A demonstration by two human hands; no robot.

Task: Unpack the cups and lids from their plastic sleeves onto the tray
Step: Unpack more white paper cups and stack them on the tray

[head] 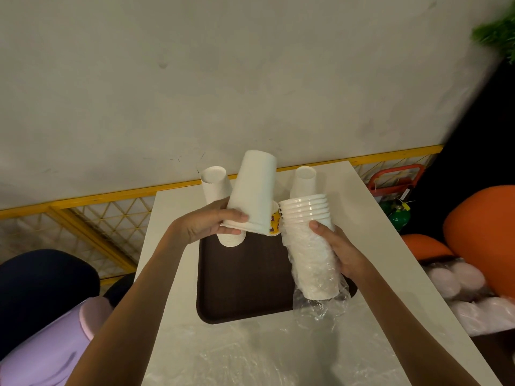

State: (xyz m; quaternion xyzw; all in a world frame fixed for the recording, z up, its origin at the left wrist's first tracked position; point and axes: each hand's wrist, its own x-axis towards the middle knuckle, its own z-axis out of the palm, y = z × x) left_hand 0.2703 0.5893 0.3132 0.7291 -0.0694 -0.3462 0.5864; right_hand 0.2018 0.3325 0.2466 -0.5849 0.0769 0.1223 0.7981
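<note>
Plastic film of the sleeve is bunched down round the lower half of a stack of cups, so the top rims stand bare and can be lifted out. The right grip is wrapped round this stack through the film, thumb just under the bare rims, holding it mouth-up and tilted over the near right corner of the brown tray. The left grip is closed on the rim of a few upturned cups, base skyward, above the far end of the tray. I judge they are meant to join the left pile and right pile standing there mouth-down, probably to keep the insides clean. What seem to be bagged lids lie off the bench, to the right.
</note>
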